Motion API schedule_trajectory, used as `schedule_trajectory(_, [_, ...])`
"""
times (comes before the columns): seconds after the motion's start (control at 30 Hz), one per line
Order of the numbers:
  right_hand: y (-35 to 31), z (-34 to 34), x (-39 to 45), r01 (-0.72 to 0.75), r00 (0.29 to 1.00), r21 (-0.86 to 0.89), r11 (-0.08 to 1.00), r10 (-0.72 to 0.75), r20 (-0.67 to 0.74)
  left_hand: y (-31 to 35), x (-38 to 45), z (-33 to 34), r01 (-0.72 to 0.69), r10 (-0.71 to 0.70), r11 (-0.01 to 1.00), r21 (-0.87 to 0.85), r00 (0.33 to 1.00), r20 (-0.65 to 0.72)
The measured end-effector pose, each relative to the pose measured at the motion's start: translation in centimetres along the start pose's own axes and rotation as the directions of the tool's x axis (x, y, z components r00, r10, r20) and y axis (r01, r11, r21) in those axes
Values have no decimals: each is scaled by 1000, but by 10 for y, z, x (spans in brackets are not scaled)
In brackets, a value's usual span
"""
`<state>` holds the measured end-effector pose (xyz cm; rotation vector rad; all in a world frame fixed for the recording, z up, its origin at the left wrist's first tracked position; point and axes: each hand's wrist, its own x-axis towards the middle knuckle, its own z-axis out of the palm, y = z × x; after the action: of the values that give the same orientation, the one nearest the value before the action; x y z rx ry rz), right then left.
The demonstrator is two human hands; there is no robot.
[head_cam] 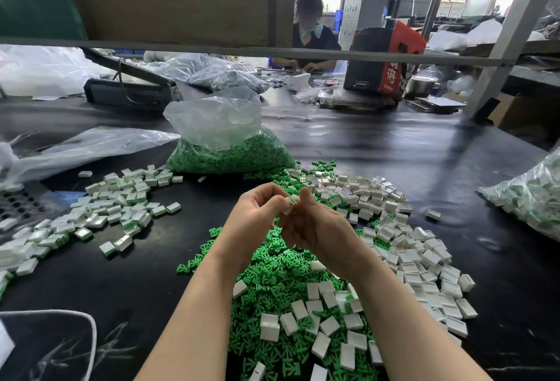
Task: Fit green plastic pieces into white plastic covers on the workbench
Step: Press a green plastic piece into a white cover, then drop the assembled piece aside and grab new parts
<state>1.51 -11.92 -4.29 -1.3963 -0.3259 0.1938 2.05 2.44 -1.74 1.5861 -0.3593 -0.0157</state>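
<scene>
Fingers of both hands (291, 217) pinch one white cover (290, 203) above green pieces (272, 262), bare workbench (145, 277) leftward.

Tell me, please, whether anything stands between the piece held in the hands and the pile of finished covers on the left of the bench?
Nothing visible does. Both hands, left and right, pinch a white cover with a green piece above the loose green pieces. Only bare black workbench lies between them and the finished pile.

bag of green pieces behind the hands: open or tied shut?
Open. The clear bag has its mouth loose and untied, the plastic standing up slack above the green fill. Green pieces lie spilled at its right base.
</scene>
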Motion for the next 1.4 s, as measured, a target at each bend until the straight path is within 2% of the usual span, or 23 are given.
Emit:
schedule_trajectory(0.53, [-8,-6,-3,27,998,-38,999,-30,-58,-1,0,-7,21,-21,1000,4,1000,-5])
schedule_trajectory(0.6, [-9,-8,-4,28,997,-97,995,-35,-72,-1,0,-9,60,-62,998,-28,997,-47])
schedule_trajectory(0.67, [-10,-9,-6,12,993,-240,971,-40,-112,-4,2,-14,140,-159,981,-132,977,-145])
schedule_trajectory(0.77, [-10,-12,-5,-73,973,-558,827,-64,-222,-8,5,-31,235,-389,872,-428,865,-317])
schedule_trajectory(0.87, [-7,-18,-3,-232,933,-812,536,-113,-341,-12,5,-56,157,-578,660,-735,731,-364])
schedule_trajectory(0.97, [-5,-26,-7,-402,867,-887,227,-216,-449,-16,3,-77,20,-654,487,-873,671,-349])
schedule_trajectory(1.07, [-7,-36,-11,-524,813,-850,48,-270,-516,-20,3,-91,-107,-679,418,-902,624,-388])
schedule_trajectory(1.13, [-8,-41,-13,-581,795,-813,-21,-229,-562,-22,3,-97,-226,-672,382,-896,598,-437])
schedule_trajectory(1.27, [-8,-44,-16,-665,746,-747,-24,-72,-662,-19,-3,-102,-411,-641,323,-852,568,-517])
schedule_trajectory(1.33, [-7,-43,-16,-666,745,-744,-40,-52,-665,-17,-5,-102,-438,-619,300,-848,587,-522])
schedule_trajectory(1.4, [-7,-42,-16,-657,753,-753,-32,-75,-654,-15,-5,-99,-395,-601,314,-863,621,-503])
